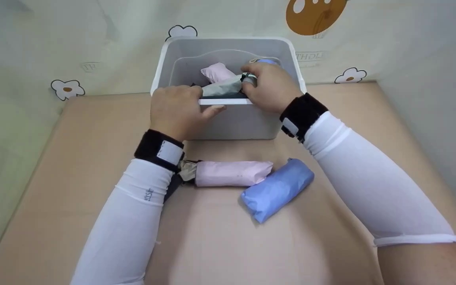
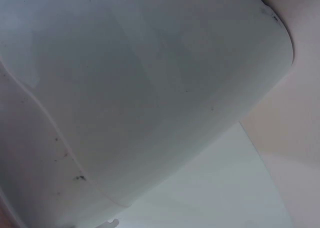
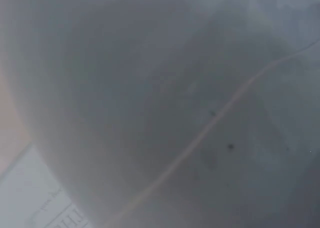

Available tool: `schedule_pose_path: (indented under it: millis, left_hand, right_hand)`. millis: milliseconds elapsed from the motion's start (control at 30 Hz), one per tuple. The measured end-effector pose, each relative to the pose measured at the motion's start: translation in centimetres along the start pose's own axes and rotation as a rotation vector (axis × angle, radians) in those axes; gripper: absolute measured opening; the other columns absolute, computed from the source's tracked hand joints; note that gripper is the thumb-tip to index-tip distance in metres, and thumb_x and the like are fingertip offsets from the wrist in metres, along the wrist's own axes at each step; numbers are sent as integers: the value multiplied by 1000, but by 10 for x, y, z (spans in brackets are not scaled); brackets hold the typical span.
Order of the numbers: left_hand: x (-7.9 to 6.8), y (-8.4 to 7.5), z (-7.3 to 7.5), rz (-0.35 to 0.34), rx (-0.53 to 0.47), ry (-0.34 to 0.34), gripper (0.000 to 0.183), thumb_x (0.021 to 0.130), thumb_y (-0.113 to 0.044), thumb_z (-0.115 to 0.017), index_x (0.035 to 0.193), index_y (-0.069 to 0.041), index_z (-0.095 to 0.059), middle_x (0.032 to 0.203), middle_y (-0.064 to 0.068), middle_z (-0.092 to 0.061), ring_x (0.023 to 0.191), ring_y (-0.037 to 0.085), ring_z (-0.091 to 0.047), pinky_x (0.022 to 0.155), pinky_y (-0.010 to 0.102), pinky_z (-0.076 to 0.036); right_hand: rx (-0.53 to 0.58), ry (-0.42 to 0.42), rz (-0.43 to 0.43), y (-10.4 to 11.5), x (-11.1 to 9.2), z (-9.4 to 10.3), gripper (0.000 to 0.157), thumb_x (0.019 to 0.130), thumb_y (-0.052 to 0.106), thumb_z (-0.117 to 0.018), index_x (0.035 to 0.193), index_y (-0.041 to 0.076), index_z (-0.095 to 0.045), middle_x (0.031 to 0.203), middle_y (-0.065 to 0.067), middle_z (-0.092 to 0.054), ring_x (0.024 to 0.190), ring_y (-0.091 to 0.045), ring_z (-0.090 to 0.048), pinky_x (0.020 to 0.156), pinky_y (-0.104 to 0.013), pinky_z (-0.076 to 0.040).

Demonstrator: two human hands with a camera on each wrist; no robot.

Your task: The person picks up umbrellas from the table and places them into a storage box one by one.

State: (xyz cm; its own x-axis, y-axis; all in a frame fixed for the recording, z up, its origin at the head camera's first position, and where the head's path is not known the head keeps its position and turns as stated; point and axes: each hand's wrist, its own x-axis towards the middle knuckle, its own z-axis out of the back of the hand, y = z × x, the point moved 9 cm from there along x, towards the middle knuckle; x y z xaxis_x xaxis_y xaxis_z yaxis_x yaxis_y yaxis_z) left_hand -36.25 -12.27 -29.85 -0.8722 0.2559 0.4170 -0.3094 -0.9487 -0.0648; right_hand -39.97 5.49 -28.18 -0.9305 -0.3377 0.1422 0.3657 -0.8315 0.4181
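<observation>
In the head view a grey-white plastic bin (image 1: 236,122) stands at the back of the table. My left hand (image 1: 176,109) grips its front rim at the left, thumb outside and fingers over the edge. Inside, near that rim, lies a pale green folded umbrella (image 1: 224,87); my right hand (image 1: 271,85) holds its right end between thumb and fingers. Behind it a pink folded umbrella (image 1: 217,72) leans in the bin, and a blue one (image 1: 266,61) shows partly past my right hand. The wrist views show the bin's wall (image 2: 150,88) and no fingers.
On the table in front of the bin lie a pink folded umbrella (image 1: 232,173) and a blue folded umbrella (image 1: 278,190), touching. A dark item (image 1: 172,188) is partly hidden by my left forearm. A flower-patterned sheet (image 1: 125,51) hangs behind the table.
</observation>
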Motion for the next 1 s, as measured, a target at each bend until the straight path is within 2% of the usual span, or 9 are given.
schedule_pose_path:
  millis: [300,433,700,867,1000]
  left_hand:
    - [2,-2,0,-12,8,-6,78,87,-84,-55,83,-7,-69,70,13,-68,64,39,-64,63,55,-49]
    - [1,-2,0,-13,7,-2,78,87,-84,-55,83,-7,-69,71,13,-68,65,39,-64,64,55,-50]
    - [0,0,0,-9,-4,-3,76,87,-83,-57,81,-7,-68,69,12,-67,65,39,-65,64,55,-49]
    - [1,0,-1,-5,4,4,77,87,-84,-56,80,-8,-67,69,12,-66,65,39,-64,64,55,-49]
    - [1,0,-2,-4,18,6,79,86,-86,-54,79,-8,-66,68,12,-66,64,39,-64,64,55,-49]
  right_hand:
    - [-11,-75,60,-3,-10,6,35,104,29,-55,132,11,-68,128,-7,-71,117,-24,-64,108,-44,-48]
    - [-43,-100,75,-6,-17,8,40,105,33,-55,135,10,-68,132,-7,-72,122,-24,-65,110,-45,-49]
    - [-114,-178,73,-16,-29,13,47,105,39,-53,135,7,-70,132,-12,-73,121,-38,-66,108,-54,-48]
    - [-93,-222,80,-26,-33,17,46,104,35,-54,133,4,-71,132,-15,-73,120,-41,-65,109,-53,-45]
    - [-52,-236,70,-35,-36,20,47,103,34,-55,133,1,-70,139,-17,-69,132,-40,-60,117,-51,-39]
